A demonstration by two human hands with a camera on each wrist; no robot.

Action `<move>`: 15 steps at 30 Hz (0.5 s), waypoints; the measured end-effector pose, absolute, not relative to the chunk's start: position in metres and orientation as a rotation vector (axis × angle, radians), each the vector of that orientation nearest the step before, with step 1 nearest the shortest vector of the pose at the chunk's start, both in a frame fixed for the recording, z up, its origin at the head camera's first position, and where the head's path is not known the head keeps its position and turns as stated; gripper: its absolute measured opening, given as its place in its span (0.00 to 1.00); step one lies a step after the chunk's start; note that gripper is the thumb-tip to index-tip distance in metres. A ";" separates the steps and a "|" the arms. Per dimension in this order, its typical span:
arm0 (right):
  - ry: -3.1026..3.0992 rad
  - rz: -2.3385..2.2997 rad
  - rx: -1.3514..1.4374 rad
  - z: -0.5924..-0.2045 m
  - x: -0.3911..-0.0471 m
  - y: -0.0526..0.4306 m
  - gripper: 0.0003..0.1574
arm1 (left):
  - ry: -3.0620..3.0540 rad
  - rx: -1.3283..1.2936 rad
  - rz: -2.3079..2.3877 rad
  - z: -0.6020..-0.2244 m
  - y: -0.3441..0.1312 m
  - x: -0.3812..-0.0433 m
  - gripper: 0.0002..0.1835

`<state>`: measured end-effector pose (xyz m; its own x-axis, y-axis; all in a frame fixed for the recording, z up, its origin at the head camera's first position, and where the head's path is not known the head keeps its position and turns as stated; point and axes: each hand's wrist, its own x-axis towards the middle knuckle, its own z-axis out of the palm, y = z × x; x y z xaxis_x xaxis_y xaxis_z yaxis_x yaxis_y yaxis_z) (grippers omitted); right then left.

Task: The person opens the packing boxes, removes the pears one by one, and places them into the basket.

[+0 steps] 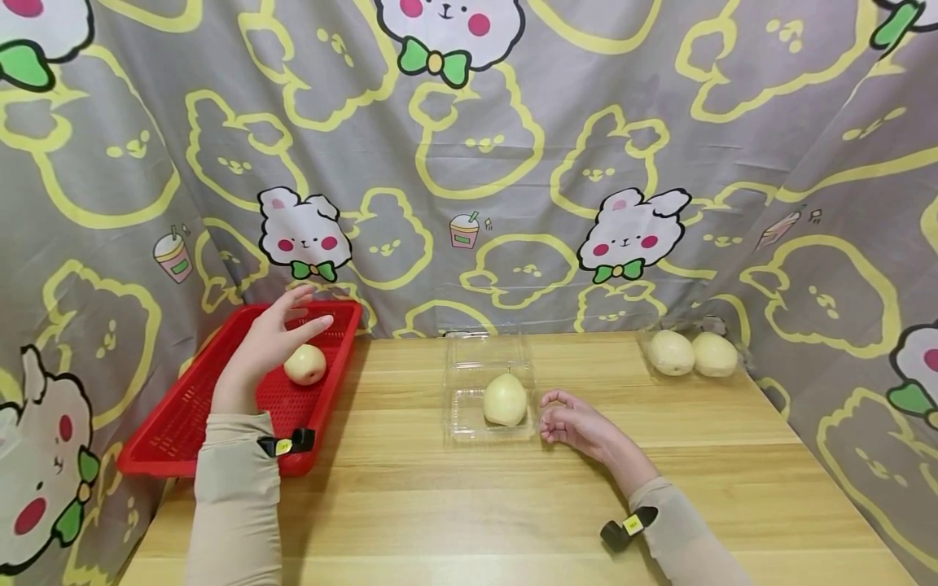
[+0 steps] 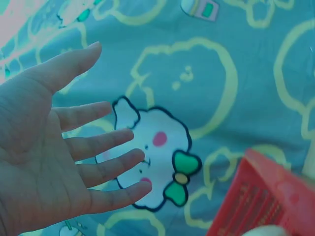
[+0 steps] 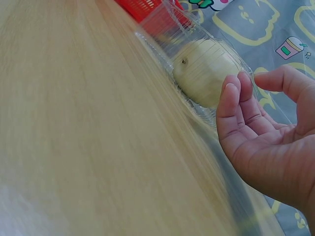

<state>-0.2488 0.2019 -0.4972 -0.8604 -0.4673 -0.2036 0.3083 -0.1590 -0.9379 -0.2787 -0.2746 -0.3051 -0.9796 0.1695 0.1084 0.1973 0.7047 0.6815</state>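
My left hand (image 1: 273, 338) hovers over the red basket (image 1: 343, 342), fingers spread, holding nothing. Below it a pale yellow pear (image 1: 305, 365) lies in the basket. In the left wrist view the left hand (image 2: 59, 147) shows an empty palm and straight fingers. Mid-table, an opened clear plastic box (image 1: 465, 415) holds one pear (image 1: 506, 400) in the right part of its base. Just right of the box is my right hand (image 1: 579, 425), its fingers loosely bent and empty. The right wrist view shows the right hand (image 3: 268, 132) close beside the box with the pear (image 3: 204, 71).
At the table's back right, two more pears (image 1: 694, 353) sit in what looks like clear plastic packaging. A grey patterned curtain (image 1: 498, 163) hangs behind the wooden table (image 1: 440, 513) and along both sides. Each forearm wears a small black wrist camera (image 1: 287, 443).
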 end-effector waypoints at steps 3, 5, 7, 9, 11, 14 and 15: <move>1.612 -2.058 -0.182 -0.497 -0.249 0.202 0.17 | -2.850 -0.320 -1.167 -0.305 -0.266 -0.275 0.44; 1.608 -2.060 -0.184 -0.497 -0.249 0.202 0.17 | -2.836 -0.325 -1.180 -0.306 -0.261 -0.273 0.43; 1.607 -2.060 -0.187 -0.497 -0.249 0.202 0.17 | -2.818 -0.334 -1.202 -0.307 -0.256 -0.272 0.42; 1.610 -2.059 -0.188 -0.497 -0.249 0.202 0.16 | -2.798 -0.344 -1.226 -0.310 -0.252 -0.269 0.42; 1.614 -2.057 -0.187 -0.497 -0.250 0.202 0.16 | -2.777 -0.355 -1.250 -0.312 -0.248 -0.267 0.41; 1.621 -2.054 -0.184 -0.498 -0.250 0.203 0.16 | -2.751 -0.361 -1.288 -0.316 -0.241 -0.264 0.41; 1.623 -2.053 -0.183 -0.498 -0.250 0.203 0.16 | -2.746 -0.365 -1.294 -0.318 -0.238 -0.264 0.41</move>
<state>-0.2496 0.2026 -0.4984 -0.8595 -0.4685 -0.2045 0.3071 -0.1535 -0.9392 -0.2637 -0.2381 -0.3180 -0.9680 0.1780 0.1767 0.2496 0.6140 0.7488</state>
